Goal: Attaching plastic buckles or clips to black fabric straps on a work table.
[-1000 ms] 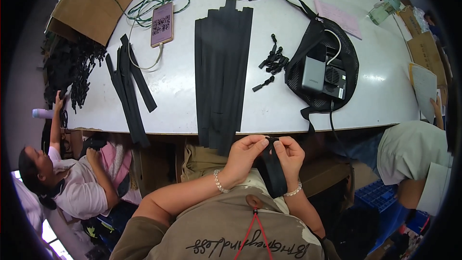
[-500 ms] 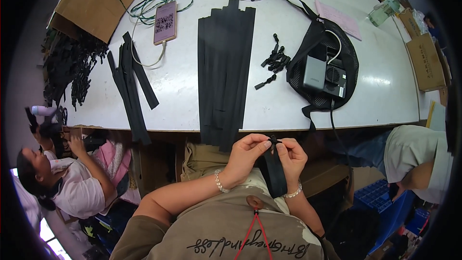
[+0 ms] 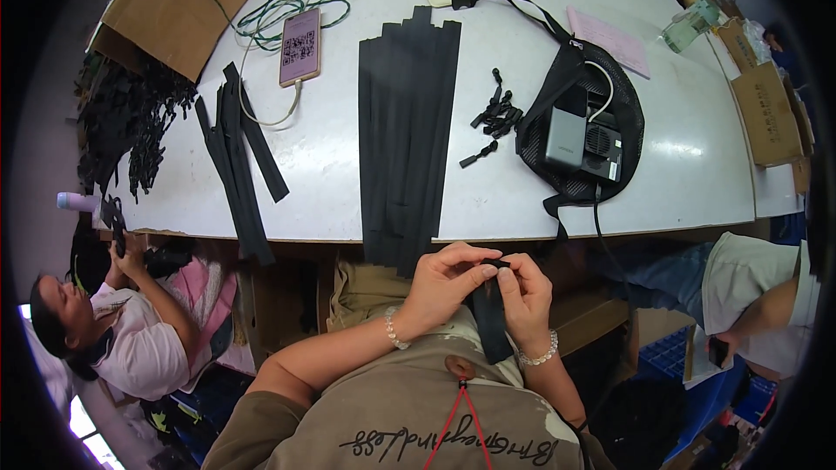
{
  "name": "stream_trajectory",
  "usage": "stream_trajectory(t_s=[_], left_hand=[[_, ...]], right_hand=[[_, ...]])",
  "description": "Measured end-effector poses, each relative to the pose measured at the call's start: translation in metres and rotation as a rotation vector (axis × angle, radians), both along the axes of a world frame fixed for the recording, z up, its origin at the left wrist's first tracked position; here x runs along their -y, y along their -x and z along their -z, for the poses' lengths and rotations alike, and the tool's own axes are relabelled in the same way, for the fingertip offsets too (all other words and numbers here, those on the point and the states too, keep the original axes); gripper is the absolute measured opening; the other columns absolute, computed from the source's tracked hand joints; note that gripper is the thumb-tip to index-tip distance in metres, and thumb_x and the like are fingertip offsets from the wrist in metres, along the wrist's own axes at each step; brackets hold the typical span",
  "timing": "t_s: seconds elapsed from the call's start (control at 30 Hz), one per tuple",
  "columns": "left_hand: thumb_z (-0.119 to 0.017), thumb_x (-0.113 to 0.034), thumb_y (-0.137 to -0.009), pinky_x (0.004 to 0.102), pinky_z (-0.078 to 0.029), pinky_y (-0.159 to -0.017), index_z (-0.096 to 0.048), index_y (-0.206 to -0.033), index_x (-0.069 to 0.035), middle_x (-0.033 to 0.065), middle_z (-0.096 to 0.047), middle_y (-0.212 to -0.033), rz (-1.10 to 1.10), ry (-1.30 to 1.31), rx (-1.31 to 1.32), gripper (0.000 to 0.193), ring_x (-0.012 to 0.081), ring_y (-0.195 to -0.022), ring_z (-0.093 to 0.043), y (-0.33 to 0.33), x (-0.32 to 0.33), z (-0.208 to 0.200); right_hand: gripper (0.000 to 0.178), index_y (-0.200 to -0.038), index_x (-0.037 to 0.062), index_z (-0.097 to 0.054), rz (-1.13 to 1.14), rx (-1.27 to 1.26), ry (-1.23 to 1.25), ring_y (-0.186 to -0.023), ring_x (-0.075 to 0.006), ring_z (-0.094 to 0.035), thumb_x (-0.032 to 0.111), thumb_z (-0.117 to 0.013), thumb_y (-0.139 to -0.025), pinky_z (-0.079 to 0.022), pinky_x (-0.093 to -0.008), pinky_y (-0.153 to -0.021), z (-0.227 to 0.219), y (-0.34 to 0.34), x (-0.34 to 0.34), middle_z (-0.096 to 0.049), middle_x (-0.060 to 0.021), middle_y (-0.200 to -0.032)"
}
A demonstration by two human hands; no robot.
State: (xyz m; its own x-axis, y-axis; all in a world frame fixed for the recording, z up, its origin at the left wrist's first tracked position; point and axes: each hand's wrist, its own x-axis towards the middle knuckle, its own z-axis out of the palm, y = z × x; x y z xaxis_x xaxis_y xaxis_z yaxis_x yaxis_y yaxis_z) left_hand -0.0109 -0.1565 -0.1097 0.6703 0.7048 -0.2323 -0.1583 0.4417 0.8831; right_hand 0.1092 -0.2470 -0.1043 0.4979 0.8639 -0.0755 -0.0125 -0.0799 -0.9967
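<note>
My left hand (image 3: 446,290) and my right hand (image 3: 526,290) meet just in front of the table edge, fingers closed in a pinch. Both grip the upper end of a black zipper strip (image 3: 489,322), which hangs down toward my lap. My fingertips hide the very end of it. Ahead on the white table (image 3: 331,174) lies a flat stack of similar black strips (image 3: 405,139), its near ends jutting past the edge. Right of the stack is a small heap of black zipper pulls (image 3: 498,115).
More black strips (image 3: 235,157) lie at left, near a cabled phone (image 3: 300,48). A cardboard box (image 3: 178,9) stands beside black pieces (image 3: 131,122). A mesh bag (image 3: 631,113) holds electronics at right. People sit at left (image 3: 131,331) and stand at right (image 3: 753,287).
My fingertips have drawn closer over the strip's end, covering the small black piece seen there before. At left, the other person's hands have moved; at right, a person's arm has shifted.
</note>
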Motion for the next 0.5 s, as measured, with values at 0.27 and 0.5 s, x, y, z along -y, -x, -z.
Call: stream_trajectory(t_s=[0.27,0.5], left_hand=[[-0.060,-0.005,-0.087,0.0191,-0.042,-0.066,-0.065,-0.104,-0.001,-0.0012,-0.060,-0.086,0.120,-0.017,-0.016,0.018,0.0047,-0.077,-0.050,0.005,-0.009,-0.015],[-0.057,-0.004,-0.089,0.0195,-0.043,-0.069,-0.063,-0.105,0.002,0.0004,-0.060,-0.087,0.035,0.062,0.059,0.018,0.0050,-0.079,-0.051,0.005,-0.008,-0.010]], right_hand=[[0.011,-0.086,-0.0009,-0.058,-0.231,0.017,0.074,-0.059,-0.0046,-0.051,0.010,-0.056,-0.090,-0.042,-0.0202,-0.055,-0.020,-0.014,-0.008,-0.056,0.0000,-0.067],[0.007,-0.083,-0.0003,-0.055,-0.187,0.461,-0.106,-0.060,-0.0099,-0.055,0.005,-0.055,-0.088,-0.044,-0.0255,-0.054,-0.020,-0.003,-0.023,-0.058,-0.0041,-0.070]])
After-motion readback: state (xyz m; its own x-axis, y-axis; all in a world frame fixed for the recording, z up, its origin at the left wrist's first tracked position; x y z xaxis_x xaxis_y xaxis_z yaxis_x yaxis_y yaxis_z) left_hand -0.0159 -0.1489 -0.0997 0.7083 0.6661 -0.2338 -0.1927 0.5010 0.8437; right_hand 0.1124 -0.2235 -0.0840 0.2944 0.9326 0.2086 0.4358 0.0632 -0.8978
